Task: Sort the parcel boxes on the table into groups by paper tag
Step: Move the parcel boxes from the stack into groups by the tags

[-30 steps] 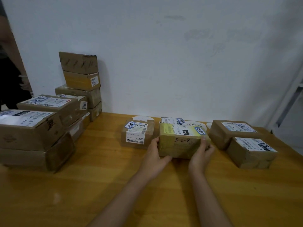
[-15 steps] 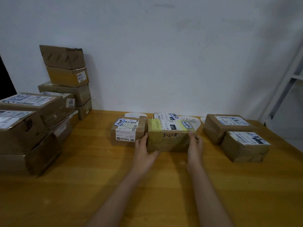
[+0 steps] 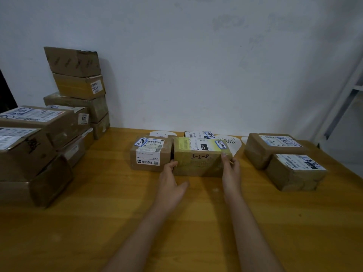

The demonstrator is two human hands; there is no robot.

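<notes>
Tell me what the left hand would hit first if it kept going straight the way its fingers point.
Probably the box marked 3-2-8: the left hand already has its fingertips at that box's left end, beside the neighbouring box.

One head-worn wide view looks forward and down over the table [image 3: 196, 222], fairly near, edges seemingly bowed.

Bare table [image 3: 196, 222] before boxes [image 3: 151, 154]

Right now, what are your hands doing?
Left hand, right hand flank the 3-2-8 box. Box on table. Labelled box tight alongside.
</notes>
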